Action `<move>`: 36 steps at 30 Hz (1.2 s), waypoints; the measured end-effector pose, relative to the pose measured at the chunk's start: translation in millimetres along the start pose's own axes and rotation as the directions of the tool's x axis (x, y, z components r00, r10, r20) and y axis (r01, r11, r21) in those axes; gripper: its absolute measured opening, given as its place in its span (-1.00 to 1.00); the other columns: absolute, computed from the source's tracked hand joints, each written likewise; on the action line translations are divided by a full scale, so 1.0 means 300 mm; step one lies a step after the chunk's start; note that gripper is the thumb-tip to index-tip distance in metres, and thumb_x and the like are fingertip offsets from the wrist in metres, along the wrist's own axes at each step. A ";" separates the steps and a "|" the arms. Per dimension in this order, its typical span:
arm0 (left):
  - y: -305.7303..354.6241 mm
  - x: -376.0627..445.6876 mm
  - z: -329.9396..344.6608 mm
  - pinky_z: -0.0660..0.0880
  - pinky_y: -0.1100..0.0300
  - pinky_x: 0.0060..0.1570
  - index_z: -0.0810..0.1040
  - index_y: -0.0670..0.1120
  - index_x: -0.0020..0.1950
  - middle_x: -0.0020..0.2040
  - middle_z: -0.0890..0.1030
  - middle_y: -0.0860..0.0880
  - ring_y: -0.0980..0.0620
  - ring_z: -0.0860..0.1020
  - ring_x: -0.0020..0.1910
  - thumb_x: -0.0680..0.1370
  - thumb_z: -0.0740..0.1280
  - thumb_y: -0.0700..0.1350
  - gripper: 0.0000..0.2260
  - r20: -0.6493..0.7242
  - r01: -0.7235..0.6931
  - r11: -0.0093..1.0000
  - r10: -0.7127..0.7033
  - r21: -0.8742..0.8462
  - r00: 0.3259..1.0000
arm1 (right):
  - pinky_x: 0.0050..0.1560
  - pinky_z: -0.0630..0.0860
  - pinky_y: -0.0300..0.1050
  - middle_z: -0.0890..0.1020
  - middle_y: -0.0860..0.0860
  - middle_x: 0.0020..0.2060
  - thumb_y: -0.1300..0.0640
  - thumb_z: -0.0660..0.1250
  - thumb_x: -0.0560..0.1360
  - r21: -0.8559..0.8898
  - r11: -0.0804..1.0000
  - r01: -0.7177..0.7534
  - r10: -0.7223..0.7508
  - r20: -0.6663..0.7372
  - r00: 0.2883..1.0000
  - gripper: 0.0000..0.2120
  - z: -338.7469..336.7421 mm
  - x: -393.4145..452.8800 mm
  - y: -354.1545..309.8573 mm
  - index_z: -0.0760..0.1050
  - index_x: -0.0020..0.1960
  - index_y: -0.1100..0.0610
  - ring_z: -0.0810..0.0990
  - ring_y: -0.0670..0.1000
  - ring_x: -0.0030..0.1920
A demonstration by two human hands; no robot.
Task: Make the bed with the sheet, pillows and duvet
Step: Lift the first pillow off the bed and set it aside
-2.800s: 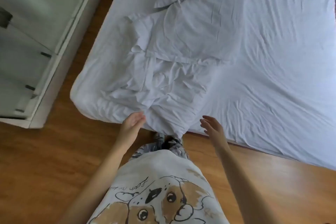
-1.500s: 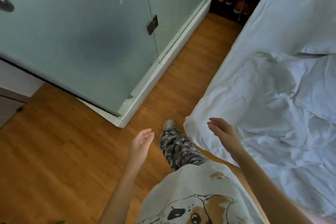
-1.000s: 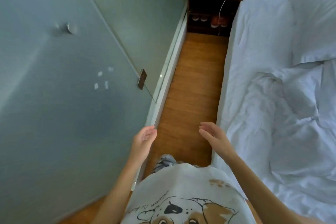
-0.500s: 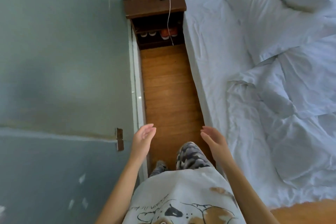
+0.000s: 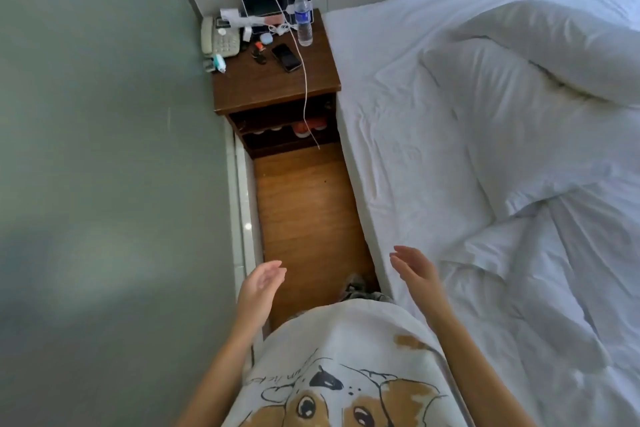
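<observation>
The bed fills the right side, its mattress covered by a wrinkled white sheet [image 5: 391, 107]. Two white pillows lie on it: one [image 5: 512, 128] in the middle and another [image 5: 571, 45] behind it toward the head. A crumpled white duvet [image 5: 554, 281] is heaped over the near part of the bed. My left hand [image 5: 259, 288] hangs in front of me over the floor, fingers relaxed, holding nothing. My right hand [image 5: 415, 270] floats at the mattress edge, palm turned inward, fingers loose and empty.
A narrow strip of wooden floor [image 5: 308, 218] runs between the bed and a grey-green wall [image 5: 104, 149]. At its far end stands a dark wooden nightstand [image 5: 273, 83] with a telephone, a phone, a water bottle [image 5: 303, 22] and a dangling white cable.
I have turned from the foot of the bed and walked into the gap along its left side toward the nightstand. Both hands stayed empty and held out in front of me.
</observation>
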State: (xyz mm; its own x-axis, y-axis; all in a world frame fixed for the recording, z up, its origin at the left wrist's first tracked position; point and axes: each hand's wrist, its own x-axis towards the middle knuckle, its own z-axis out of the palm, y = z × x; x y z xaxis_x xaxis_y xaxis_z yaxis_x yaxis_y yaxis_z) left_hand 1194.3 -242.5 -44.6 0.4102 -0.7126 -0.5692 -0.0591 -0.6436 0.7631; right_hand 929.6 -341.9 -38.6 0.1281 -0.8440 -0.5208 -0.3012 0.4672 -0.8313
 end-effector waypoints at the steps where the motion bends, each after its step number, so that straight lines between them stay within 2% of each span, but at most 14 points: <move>1: 0.079 0.066 0.007 0.46 0.12 0.23 0.55 -0.02 0.20 0.12 0.62 0.04 0.07 0.57 0.15 0.58 0.32 -0.03 -0.79 0.001 -0.011 1.000 0.011 0.002 1.000 | 0.08 0.45 -0.25 0.63 -0.08 0.05 0.11 0.31 0.57 0.007 1.000 0.000 0.000 -0.008 1.000 -0.83 -0.019 0.074 -0.059 0.51 0.15 -0.02 0.58 -0.12 0.08; 6: 0.420 0.402 0.054 0.48 0.09 0.22 0.54 -0.02 0.20 0.12 0.62 0.02 0.07 0.56 0.14 0.60 0.30 -0.04 -0.81 0.051 -0.093 0.994 0.091 0.049 0.995 | 0.06 0.45 -0.27 0.62 -0.12 0.04 0.07 0.32 0.56 0.014 1.000 0.008 -0.007 -0.075 0.997 -0.83 -0.083 0.366 -0.276 0.51 0.15 -0.03 0.58 -0.15 0.06; 12: 0.725 0.872 0.146 0.48 0.22 0.16 0.52 -0.02 0.16 0.08 0.61 0.05 0.13 0.56 0.11 0.61 0.28 -0.10 -0.86 0.269 -0.165 0.975 0.120 0.149 0.956 | -0.06 0.41 -0.39 0.61 -0.04 0.06 0.10 0.32 0.57 0.085 0.992 -0.093 0.112 -0.257 0.960 -0.76 -0.083 0.681 -0.392 0.50 0.22 0.07 0.56 -0.19 0.03; 16: 0.940 1.218 0.200 0.46 0.36 -0.01 0.53 0.00 0.15 0.10 0.61 0.02 0.09 0.56 0.12 0.61 0.29 -0.10 -0.86 0.464 -0.220 0.945 0.088 0.240 0.882 | -0.08 0.38 -0.43 0.60 -0.02 0.08 0.10 0.30 0.58 0.194 0.970 -0.143 0.215 -0.426 0.879 -0.75 -0.039 0.873 -0.493 0.49 0.24 0.09 0.57 -0.08 0.08; 20: 1.202 1.504 0.239 0.49 0.20 0.13 0.55 0.07 0.11 0.08 0.62 0.01 0.08 0.57 0.12 0.60 0.31 -0.11 -0.87 0.647 -0.371 0.868 0.079 0.330 0.758 | -0.11 0.40 -0.45 0.59 -0.03 0.06 0.12 0.29 0.58 0.332 0.936 -0.122 0.304 -0.579 0.757 -0.76 0.003 1.010 -0.651 0.48 0.24 0.10 0.56 -0.16 0.04; 23: 1.375 1.669 0.307 0.48 0.10 0.21 0.56 0.03 0.12 0.08 0.62 -0.02 0.04 0.57 0.14 0.59 0.33 -0.12 -0.87 0.724 -0.460 0.815 0.073 0.353 0.686 | -0.15 0.43 -0.49 0.59 -0.05 0.05 0.12 0.29 0.58 0.360 0.928 -0.095 0.322 -0.650 0.688 -0.76 0.005 1.084 -0.745 0.47 0.24 0.08 0.53 -0.27 0.00; 31: 1.624 1.832 0.672 0.47 0.09 0.21 0.55 0.01 0.11 0.07 0.62 -0.01 0.00 0.57 0.12 0.59 0.33 -0.13 -0.88 0.810 -0.543 0.757 0.030 0.365 0.586 | -0.06 0.43 -0.39 0.60 -0.04 0.09 0.10 0.30 0.58 0.446 0.891 -0.084 0.413 -0.719 0.559 -0.76 -0.104 1.187 -0.772 0.46 0.24 0.04 0.54 -0.25 0.04; 34: 1.644 1.829 0.828 0.47 0.19 0.13 0.55 -0.04 0.15 0.05 0.61 0.00 0.04 0.57 0.10 0.58 0.33 -0.12 -0.85 0.823 -0.600 0.704 0.039 0.380 0.567 | -0.07 0.43 -0.38 0.59 -0.05 0.08 0.09 0.30 0.57 0.467 0.881 -0.077 0.428 -0.717 0.550 -0.77 -0.206 1.236 -0.731 0.47 0.23 0.03 0.53 -0.25 0.04; 36: 1.641 1.818 0.920 0.44 0.25 0.07 0.55 -0.07 0.20 0.06 0.60 0.03 0.06 0.55 0.10 0.59 0.32 -0.11 -0.80 0.811 -0.618 0.665 0.033 0.419 0.585 | -0.08 0.42 -0.39 0.59 -0.04 0.09 0.09 0.30 0.58 0.481 0.871 -0.098 0.449 -0.699 0.557 -0.73 -0.293 1.282 -0.695 0.47 0.26 0.07 0.54 -0.24 0.03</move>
State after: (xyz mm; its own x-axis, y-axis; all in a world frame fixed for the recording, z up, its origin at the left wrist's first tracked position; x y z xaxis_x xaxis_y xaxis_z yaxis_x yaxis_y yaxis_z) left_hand 1137.7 -1025.2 -63.8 -0.4997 -0.6644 -0.5558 -0.6743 -0.1044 0.7311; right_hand 958.5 -787.1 -48.6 -0.7238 -0.4449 -0.5273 0.1794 0.6166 -0.7666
